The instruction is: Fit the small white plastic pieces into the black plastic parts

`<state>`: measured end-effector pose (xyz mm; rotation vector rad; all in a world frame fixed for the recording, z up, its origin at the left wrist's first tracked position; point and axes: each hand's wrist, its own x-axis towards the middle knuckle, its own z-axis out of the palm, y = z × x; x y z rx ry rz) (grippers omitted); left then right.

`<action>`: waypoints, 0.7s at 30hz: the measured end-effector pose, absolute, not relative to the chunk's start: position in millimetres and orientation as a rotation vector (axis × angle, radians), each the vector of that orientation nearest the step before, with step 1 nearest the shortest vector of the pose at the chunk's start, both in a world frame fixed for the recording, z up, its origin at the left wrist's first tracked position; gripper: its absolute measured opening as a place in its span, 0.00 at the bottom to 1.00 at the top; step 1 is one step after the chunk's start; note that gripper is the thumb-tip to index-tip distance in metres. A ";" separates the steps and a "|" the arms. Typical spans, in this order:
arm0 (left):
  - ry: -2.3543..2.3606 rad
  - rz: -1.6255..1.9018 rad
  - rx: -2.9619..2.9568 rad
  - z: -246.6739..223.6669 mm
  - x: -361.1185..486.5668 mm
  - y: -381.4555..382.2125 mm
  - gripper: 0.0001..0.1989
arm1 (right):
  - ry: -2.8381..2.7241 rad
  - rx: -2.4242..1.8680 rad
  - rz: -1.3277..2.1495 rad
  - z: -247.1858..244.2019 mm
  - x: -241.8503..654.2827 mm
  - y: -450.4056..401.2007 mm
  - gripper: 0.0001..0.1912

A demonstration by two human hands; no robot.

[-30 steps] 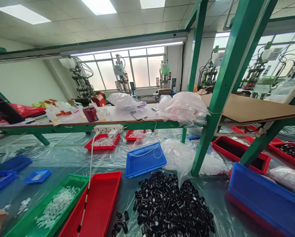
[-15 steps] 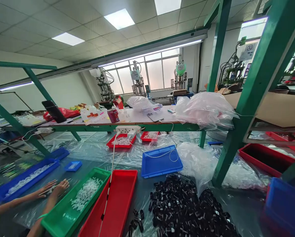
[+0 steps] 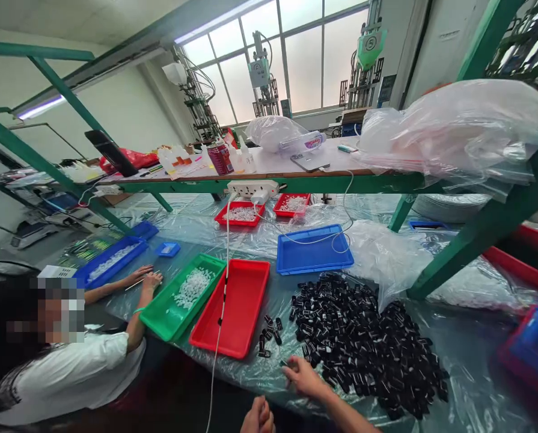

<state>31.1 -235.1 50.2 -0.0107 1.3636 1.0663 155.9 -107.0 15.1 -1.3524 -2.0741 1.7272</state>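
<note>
On my feed, small black plastic parts heap right of the shallow red plastic tray, presumably for reach — right hand and left hand off the tray's near side, curled narrow, contents I can't tell.

Along the near edge of the dark green table: black parts, red tray, green tray with white pieces; behind, blue tray.

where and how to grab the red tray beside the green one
Perhaps grip the red tray by its right rim, from the right: that raised edge is exposed, while the green tray crowds the left side and the white cord visually crosses the near end.
</note>
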 end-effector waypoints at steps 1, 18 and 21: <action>1.327 1.089 -0.038 43.4 31.7 -239.8 0.32 | -2.138 -1.359 1.686 20.6 150.7 -100.1 0.18; 1.104 1.225 -0.209 71.8 33.4 -229.8 0.20 | -2.654 -1.596 1.013 39.2 176.7 -66.1 0.09; 1.007 1.277 -0.216 84.7 34.4 -228.7 0.14 | -2.435 -1.432 1.292 39.3 189.0 -77.4 0.10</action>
